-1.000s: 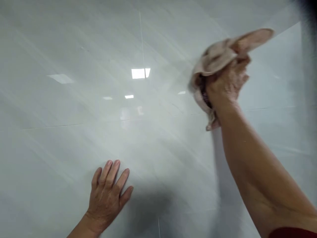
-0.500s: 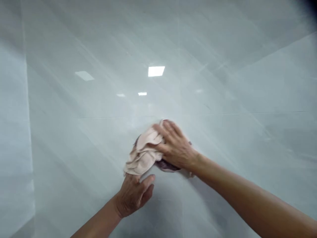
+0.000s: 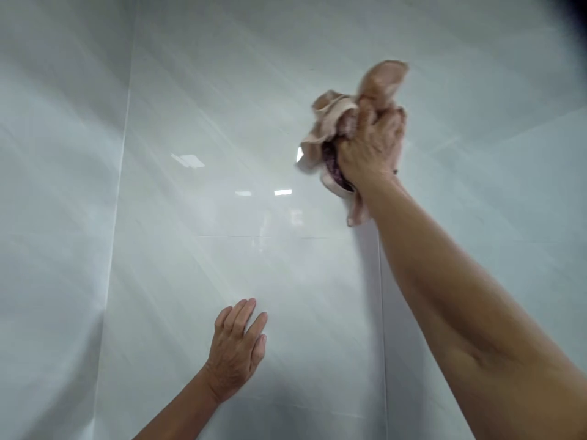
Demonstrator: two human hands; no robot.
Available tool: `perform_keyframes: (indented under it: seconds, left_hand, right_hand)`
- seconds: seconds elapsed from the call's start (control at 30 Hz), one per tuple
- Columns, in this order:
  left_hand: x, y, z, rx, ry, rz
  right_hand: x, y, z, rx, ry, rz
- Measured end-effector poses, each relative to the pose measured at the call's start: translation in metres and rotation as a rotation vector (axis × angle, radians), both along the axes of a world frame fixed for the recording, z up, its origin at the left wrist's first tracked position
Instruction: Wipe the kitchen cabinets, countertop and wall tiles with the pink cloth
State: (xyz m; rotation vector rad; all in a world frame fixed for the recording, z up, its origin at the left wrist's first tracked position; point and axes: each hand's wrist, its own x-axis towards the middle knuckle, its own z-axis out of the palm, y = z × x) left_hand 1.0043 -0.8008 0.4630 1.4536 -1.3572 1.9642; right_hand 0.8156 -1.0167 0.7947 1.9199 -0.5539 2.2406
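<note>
High on the tiled wall (image 3: 275, 275), my right hand (image 3: 371, 143) is closed on a crumpled cloth (image 3: 328, 119), pale pink with a dark purple patch. Loose folds stick out above, left of and below the hand, and motion blurs them somewhat. My left hand (image 3: 233, 348) is lower and to the left, bare, with its fingers stretched out and held near or against the glossy tile. I cannot tell whether its whole palm touches the surface.
A wall corner (image 3: 120, 171) runs up the left side, where a second pale wall (image 3: 50, 214) meets this one. Thin tile joints (image 3: 381, 318) cross the surface. Reflections of lights (image 3: 283, 192) shine on the glossy tile.
My right hand has swept up and to the right with the cloth. My left hand, partly behind the cloth before, is now apart from it. The view has shifted, bringing the left corner further in.
</note>
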Motion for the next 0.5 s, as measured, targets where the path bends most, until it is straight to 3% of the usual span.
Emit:
perform_keyframes:
  seconds: [0.1, 0.23, 0.33, 0.5]
  left_hand:
    - [0.001, -0.001, -0.002, 0.012, 0.002, -0.016]
    - [0.002, 0.002, 0.000, 0.023, 0.025, -0.022]
    - [-0.006, 0.007, -0.004, 0.022, 0.053, -0.064]
    - [-0.057, 0.029, -0.027, 0.190, 0.096, -0.262]
  right_hand:
    - [0.042, 0.045, -0.008, -0.208, 0.127, 0.014]
    - [0.087, 0.089, -0.055, -0.517, 0.299, 0.064]
    - [0.095, 0.103, -0.111, -0.734, 0.436, 0.104]
    - [0.079, 0.097, -0.231, -0.885, 0.659, 0.207]
